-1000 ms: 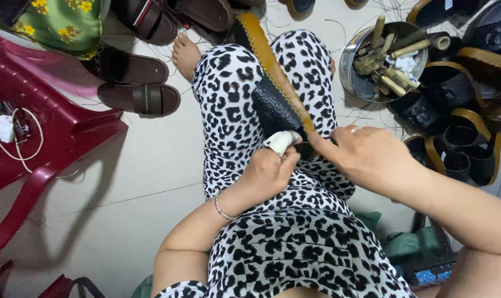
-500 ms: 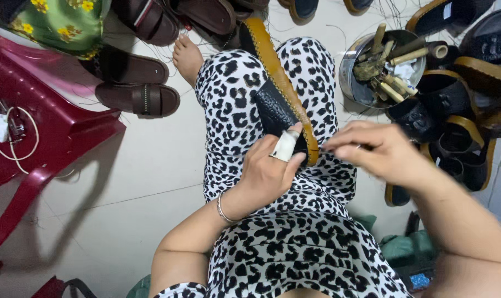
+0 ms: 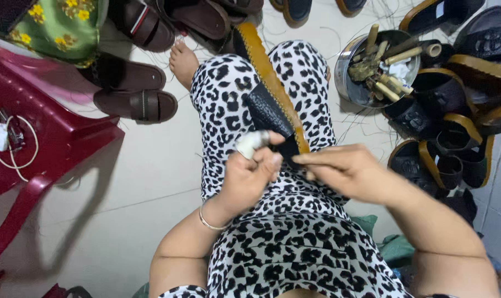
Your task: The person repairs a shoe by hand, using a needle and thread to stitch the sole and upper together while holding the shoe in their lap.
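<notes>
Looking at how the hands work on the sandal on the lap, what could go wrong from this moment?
1. The sandal only lies along the leg, so it may slide off toward the floor.
2. The left hand and right hand are very close at the strap, so fingers could get hurt.
3. Loose threads near the metal bowl might tangle.

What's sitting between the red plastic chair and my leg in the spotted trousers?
A pair of brown sandals lies on the pale floor between the red chair and the spotted leg, in the head view.

The left hand [image 3: 250, 174] and right hand [image 3: 344, 171] grip a black tan-soled leather sandal [image 3: 270, 107] lying on spotted-fabric legs [image 3: 223, 99].
</notes>
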